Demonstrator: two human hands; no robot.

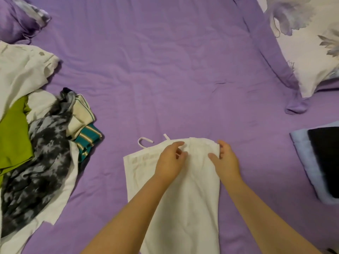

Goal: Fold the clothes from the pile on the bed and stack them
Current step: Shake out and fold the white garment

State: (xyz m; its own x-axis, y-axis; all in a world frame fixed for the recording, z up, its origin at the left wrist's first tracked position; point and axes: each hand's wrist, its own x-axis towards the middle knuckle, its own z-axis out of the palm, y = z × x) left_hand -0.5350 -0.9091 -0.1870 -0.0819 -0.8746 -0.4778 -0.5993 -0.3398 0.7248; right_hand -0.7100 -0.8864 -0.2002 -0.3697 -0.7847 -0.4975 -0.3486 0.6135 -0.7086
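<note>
A white strappy top (192,195) lies flat on the purple bed sheet (165,79) in front of me, folded lengthwise, its thin straps (145,141) sticking out at the far edge. My left hand (170,162) rests on the top's upper middle, fingers pinching the fabric near the neckline. The top's far right corner is gripped by my right hand (224,158), thumb over the cloth. The unfolded pile (36,143) sits at the left: white, green, grey tie-dye and teal striped garments.
A folded stack (319,162) with a light blue item under a black one lies at the right edge. A floral pillow (311,43) is at the far right, a purple pillow (20,19) at the far left.
</note>
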